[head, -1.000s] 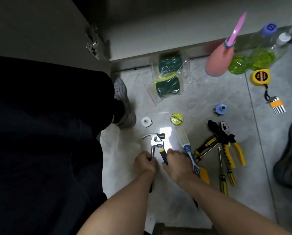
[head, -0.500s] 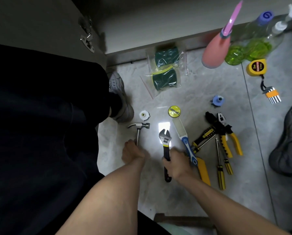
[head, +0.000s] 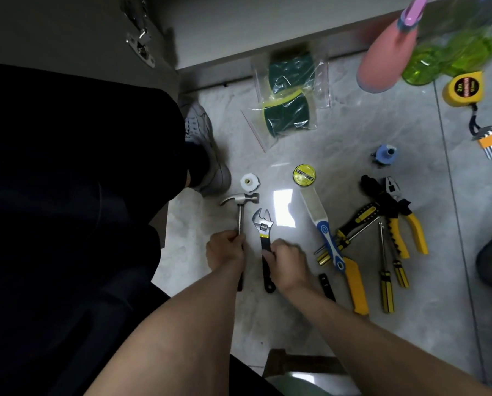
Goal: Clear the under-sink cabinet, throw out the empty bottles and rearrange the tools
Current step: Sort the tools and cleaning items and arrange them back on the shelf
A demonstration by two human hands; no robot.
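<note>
**Hammer and wrench being lined up on the floor**

We have both hands down on the tile. Our left hand [head: 226, 250] is curled round the hammer [head: 240, 208] at its handle, with the steel head pointing toward twelve o'clock. Our right hand [head: 287, 260] grips the black handle of the adjustable wrench [head: 263, 224], whose jaw also faces twelve. The two tools lie nearly parallel and just beside each other, which we judge to be the point: they are being set in a row with the rest of the kit, handles toward us so each can be picked up without reaching over another.

At three o'clock from the wrench the other tools are spread out: a blue-handled file [head: 320, 221], a yellow utility knife [head: 354, 287], two screwdrivers [head: 386, 270] and the pliers [head: 404, 221], some crossing one another. They look less tidy than the pair in hand, so the sorting seems only partly done.

For room, there is bare floor between the wrench and the file, where a bright patch of light [head: 283, 208] falls. At nine o'clock our dark trouser leg and shoe [head: 207, 147] close off that side, near the hammer head. At twelve sit a white plastic nut [head: 250, 182] and a yellow tape roll [head: 304, 174], then the bagged sponges [head: 290, 107] against the cabinet base [head: 267, 38]. The bottles, a pink one [head: 382, 64] and green ones [head: 450, 52], stand at one o'clock beside the tape measure [head: 463, 88], not yet thrown out.
</note>
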